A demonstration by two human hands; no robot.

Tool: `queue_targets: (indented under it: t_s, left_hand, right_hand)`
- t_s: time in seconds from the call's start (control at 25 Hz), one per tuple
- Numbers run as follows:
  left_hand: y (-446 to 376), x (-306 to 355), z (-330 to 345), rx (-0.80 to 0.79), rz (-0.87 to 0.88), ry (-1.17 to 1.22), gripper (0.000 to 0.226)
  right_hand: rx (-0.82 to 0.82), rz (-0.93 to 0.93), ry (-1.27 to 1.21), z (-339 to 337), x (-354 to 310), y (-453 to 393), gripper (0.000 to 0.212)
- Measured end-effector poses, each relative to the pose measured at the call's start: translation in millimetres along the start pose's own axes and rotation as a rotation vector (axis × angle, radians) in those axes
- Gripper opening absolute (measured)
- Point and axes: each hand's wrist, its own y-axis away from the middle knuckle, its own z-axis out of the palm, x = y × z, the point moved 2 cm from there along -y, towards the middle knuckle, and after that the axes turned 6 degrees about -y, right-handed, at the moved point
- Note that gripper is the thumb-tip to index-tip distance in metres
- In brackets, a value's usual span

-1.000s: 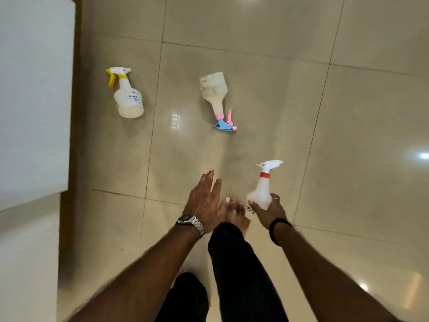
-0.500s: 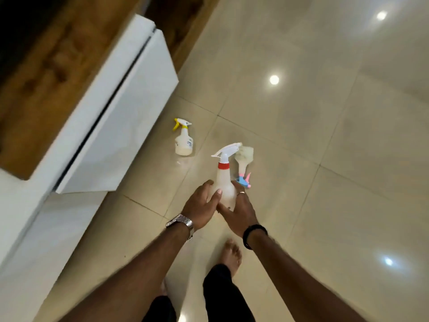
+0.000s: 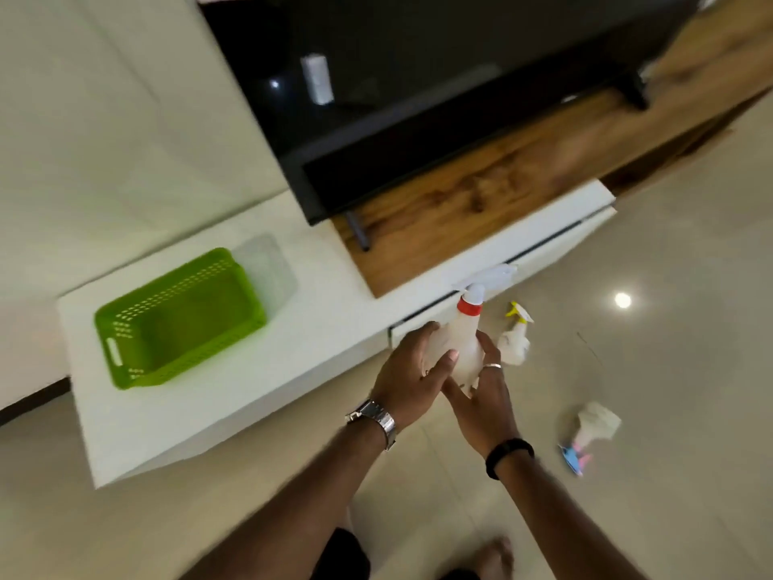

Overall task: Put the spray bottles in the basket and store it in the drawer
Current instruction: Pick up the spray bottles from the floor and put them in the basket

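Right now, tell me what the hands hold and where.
Both hands, left and right, hold the red-collared spray bottle around its lower body.

I'm looking down into a home living room: a black flat-screen television (image 3: 397, 98) stands on a low white cabinet with a wood-grain top (image 3: 481, 203), over glossy beige floor tiles (image 3: 669, 370).

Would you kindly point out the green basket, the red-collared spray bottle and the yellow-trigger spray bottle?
green basket (image 3: 251, 305): head view, right wall.
red-collared spray bottle (image 3: 462, 349): head view, body.
yellow-trigger spray bottle (image 3: 513, 344): head view, body.
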Motion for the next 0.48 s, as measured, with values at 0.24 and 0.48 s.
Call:
queue_targets:
  t_s: [0.24,0.48]
  left_hand:
    - [32,-77,-179,0.276,-0.084,0.056,0.085]
    - [60,-182,-313,0.39,-0.118,0.058,0.083]
  right_hand:
    - [-0.245,-0.125,0.048,170,-101,-26,0.09]
    - [-0.581,-0.264,0.18,331,-156,-49,0.08]
